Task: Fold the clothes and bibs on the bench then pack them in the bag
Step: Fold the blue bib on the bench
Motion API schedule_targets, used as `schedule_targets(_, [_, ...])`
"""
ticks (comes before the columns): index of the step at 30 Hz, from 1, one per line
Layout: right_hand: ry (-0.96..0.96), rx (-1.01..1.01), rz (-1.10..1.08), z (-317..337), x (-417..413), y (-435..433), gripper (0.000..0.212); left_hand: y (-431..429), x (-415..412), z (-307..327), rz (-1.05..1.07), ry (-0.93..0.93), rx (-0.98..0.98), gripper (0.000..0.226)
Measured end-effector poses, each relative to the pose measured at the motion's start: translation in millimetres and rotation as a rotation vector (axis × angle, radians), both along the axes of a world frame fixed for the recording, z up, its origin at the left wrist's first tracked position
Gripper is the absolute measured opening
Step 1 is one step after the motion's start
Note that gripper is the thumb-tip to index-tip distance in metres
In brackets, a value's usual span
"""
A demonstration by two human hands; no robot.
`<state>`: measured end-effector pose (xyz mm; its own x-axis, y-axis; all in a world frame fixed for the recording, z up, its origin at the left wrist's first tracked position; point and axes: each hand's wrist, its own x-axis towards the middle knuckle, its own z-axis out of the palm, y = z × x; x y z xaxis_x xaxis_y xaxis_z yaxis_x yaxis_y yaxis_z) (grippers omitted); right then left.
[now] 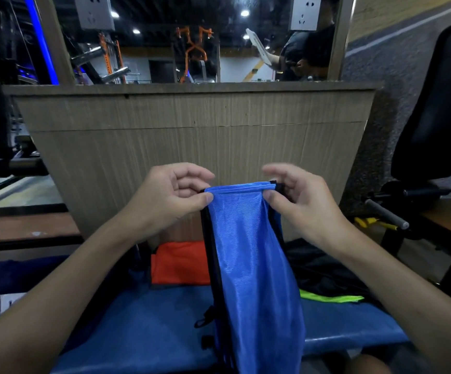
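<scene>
Both hands hold a blue mesh bib point(248, 252) up by its top edge: left hand point(170, 195) pinches the left corner, right hand point(297, 198) pinches the right corner. The bib hangs over the blue bench point(138, 319). An orange folded bib point(181, 263) lies at the bench's far edge; black clothing point(324, 271) with a neon-green strip point(329, 296) lies toward its right edge.

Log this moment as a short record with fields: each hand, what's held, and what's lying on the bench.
held: blue bib, black-trimmed, hanging down over the bench
left hand: pinches the bib's top left corner
right hand: pinches its top right corner
orange cloth: folded flat on the bench, behind the bib
black garment: unfolded, on the bench's right side, a neon-green strip at its near edge
bag: not identifiable
</scene>
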<state>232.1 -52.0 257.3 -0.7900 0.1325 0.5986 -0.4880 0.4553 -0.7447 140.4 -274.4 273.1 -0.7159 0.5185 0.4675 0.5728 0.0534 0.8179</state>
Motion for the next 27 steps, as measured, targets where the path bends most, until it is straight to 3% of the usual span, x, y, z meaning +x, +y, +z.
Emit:
schedule_targets(6, [-0.011,-0.045,0.021,2.3,0.6,-1.4,0.011,5.2,5.7,-5.6,0.027,-0.007,0.072,0.02])
schedule_targets(14, [-0.056,-0.045,0.045,-2.9,-3.6,4.5,0.013,11.8,5.1,-10.2,0.068,-0.077,0.138,0.016])
schedule_targets(20, [-0.154,0.262,0.029,5.8,-5.5,2.7,0.04,20.6,9.5,-4.4,0.014,-0.08,0.085,0.015])
schedule_targets(24, [-0.091,0.501,-0.05,4.4,-9.1,-7.0,0.011,19.9,7.1,-8.6,-0.003,-0.08,0.083,0.015])
schedule_targets(27, [-0.017,0.494,-0.017,2.7,-11.4,-13.5,0.011,17.5,6.1,-20.0,0.01,-0.114,0.146,0.017])
